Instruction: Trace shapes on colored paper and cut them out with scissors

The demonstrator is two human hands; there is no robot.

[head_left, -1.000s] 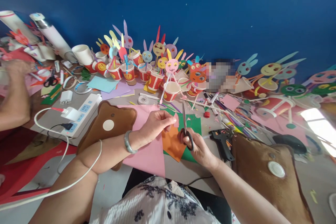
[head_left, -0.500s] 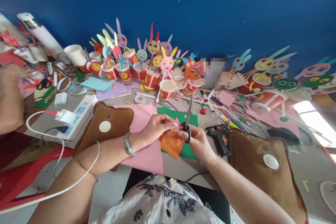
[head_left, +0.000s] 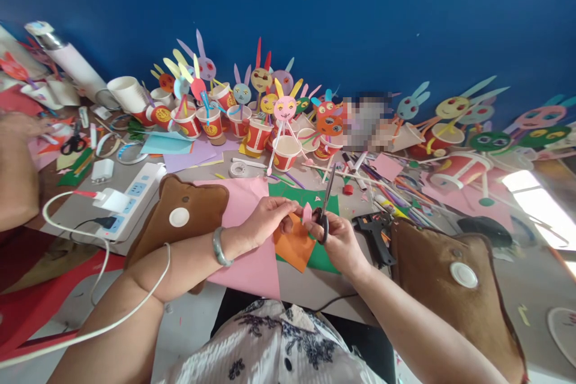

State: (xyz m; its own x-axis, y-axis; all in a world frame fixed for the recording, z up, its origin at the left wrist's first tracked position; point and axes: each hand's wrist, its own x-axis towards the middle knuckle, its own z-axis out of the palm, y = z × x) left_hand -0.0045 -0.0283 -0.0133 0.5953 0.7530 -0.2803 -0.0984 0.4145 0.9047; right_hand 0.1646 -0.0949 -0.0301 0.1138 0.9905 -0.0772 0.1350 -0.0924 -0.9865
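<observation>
My right hand (head_left: 341,240) is wrapped around a pair of black-handled scissors (head_left: 330,192), blades pointing up and away from me. A small pink paper piece (head_left: 307,214) stands at my right thumb and fingertips, beside the scissor handles. My left hand (head_left: 265,220), with a bangle on its wrist, is just left of it, fingers curled and pinched together; whether anything is between them is hidden. Below both hands lie an orange paper (head_left: 294,249) and a green sheet (head_left: 326,258), partly over a large pink sheet (head_left: 245,264).
Paper cups with paper animal faces (head_left: 285,153) line the back by the blue wall. A black glue gun (head_left: 375,237) and a brown plush warmer (head_left: 450,306) are at right. Left are another brown warmer (head_left: 198,204), a power strip (head_left: 137,198) and another person's arm (head_left: 18,174).
The pink piece has passed from my left fingertips to my right thumb and fingers, shifting slightly right. My left fingers have drawn a little away from it. The scissors are tilted slightly more rightward.
</observation>
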